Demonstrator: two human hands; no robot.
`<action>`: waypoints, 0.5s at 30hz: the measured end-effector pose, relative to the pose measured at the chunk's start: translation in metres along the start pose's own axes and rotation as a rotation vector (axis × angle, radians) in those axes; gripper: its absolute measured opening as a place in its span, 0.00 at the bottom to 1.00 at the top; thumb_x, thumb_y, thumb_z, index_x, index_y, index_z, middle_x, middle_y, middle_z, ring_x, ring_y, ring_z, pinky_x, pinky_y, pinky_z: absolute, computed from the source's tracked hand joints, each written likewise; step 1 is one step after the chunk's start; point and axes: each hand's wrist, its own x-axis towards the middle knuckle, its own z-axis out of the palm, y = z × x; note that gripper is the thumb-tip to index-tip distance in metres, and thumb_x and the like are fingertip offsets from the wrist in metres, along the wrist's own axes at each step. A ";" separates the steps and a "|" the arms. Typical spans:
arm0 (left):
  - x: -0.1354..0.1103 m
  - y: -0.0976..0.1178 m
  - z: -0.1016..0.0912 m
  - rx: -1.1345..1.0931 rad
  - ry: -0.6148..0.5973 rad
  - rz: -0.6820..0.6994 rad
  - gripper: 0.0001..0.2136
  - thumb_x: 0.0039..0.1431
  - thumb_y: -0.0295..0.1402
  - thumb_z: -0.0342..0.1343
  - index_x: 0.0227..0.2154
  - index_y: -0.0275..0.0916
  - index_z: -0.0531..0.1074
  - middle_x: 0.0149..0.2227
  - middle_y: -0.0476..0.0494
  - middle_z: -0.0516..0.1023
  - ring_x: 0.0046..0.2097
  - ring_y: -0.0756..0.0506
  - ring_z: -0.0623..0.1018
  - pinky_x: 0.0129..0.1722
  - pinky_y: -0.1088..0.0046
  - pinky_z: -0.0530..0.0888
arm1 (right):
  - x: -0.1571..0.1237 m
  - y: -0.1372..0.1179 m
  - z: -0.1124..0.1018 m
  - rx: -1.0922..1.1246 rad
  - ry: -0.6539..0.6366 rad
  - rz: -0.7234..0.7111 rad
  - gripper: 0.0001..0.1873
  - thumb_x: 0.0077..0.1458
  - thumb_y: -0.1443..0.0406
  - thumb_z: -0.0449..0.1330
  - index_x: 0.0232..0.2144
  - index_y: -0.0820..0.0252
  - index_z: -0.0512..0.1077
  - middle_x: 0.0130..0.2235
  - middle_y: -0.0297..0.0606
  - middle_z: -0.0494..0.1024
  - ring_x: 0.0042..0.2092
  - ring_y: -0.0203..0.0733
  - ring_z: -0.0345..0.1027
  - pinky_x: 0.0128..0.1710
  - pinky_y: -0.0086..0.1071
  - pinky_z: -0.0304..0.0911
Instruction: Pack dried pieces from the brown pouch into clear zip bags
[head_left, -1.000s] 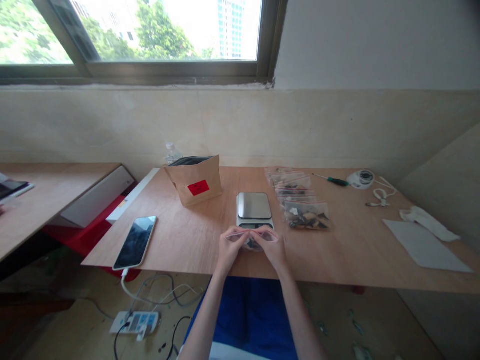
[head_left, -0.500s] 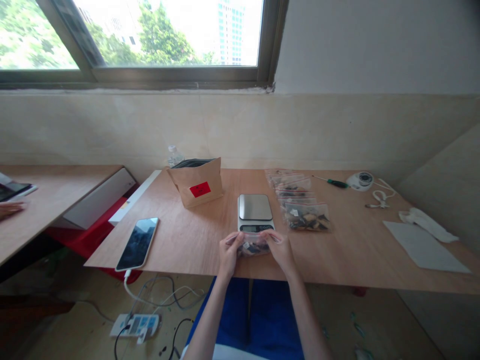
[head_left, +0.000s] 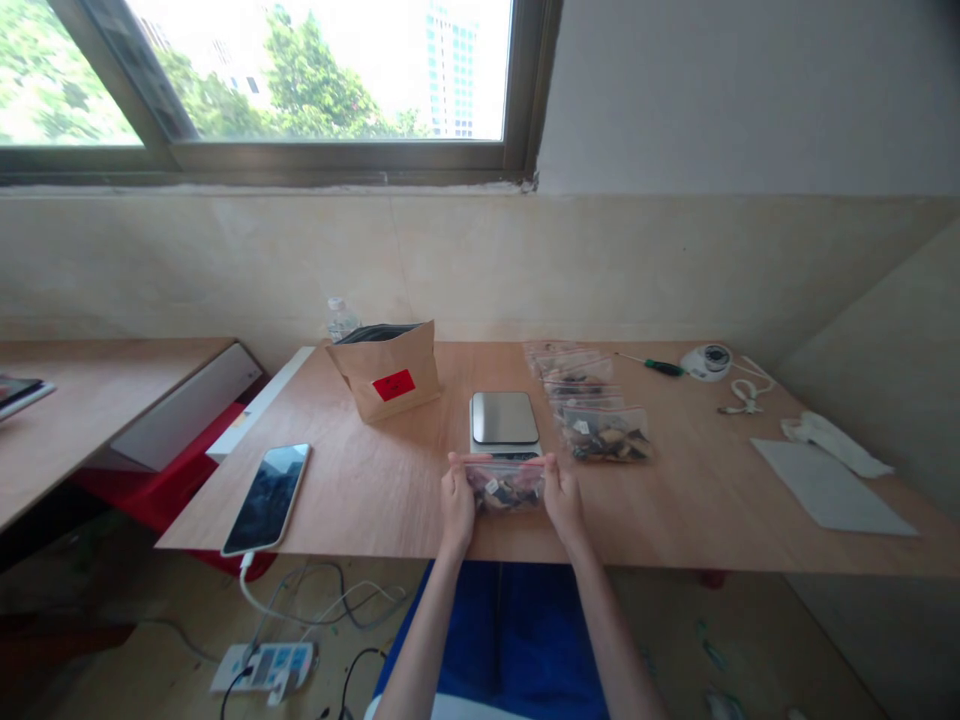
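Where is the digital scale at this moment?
In the head view, the digital scale sits on the table just beyond the zip bag held by the left hand and right hand, left of the other zip bags.

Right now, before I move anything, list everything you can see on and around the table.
held zip bag: one, clear with dark pieces, in front of scale
digital kitchen scale: one, silver, on table
filled zip bags: several, clear, row right of scale
kraft paper bag: one, brown with red label, behind-left of scale
plastic bottle: one, clear, behind paper bag
smartphone: one, black, table's left side
screwdriver: one, green and black, back right
round device: one, white, beside screwdriver
sheet: one, grey, right end
cloth: one, white, beside sheet
power strip: one, white, floor
left hand: one, bare, gripping bag's left end
right hand: one, bare, gripping bag's right end
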 end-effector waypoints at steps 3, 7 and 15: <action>0.000 -0.002 0.006 0.006 0.039 -0.047 0.34 0.59 0.56 0.33 0.29 0.32 0.77 0.21 0.40 0.77 0.28 0.44 0.77 0.34 0.68 0.73 | 0.000 -0.004 0.001 -0.084 0.041 -0.032 0.31 0.58 0.44 0.42 0.25 0.58 0.72 0.25 0.42 0.79 0.28 0.42 0.74 0.31 0.32 0.69; 0.006 0.011 -0.010 0.103 0.046 0.035 0.31 0.61 0.52 0.34 0.32 0.33 0.76 0.28 0.38 0.78 0.32 0.44 0.76 0.35 0.69 0.71 | 0.008 -0.014 -0.018 -0.107 0.204 -0.050 0.30 0.56 0.42 0.42 0.21 0.57 0.66 0.18 0.37 0.74 0.21 0.40 0.69 0.24 0.30 0.65; 0.022 0.051 -0.158 1.078 0.839 0.260 0.33 0.54 0.49 0.48 0.56 0.28 0.58 0.54 0.27 0.64 0.56 0.32 0.63 0.55 0.54 0.59 | 0.041 -0.002 -0.119 -0.616 0.549 -0.085 0.29 0.59 0.47 0.41 0.31 0.64 0.71 0.24 0.44 0.74 0.27 0.45 0.68 0.31 0.37 0.62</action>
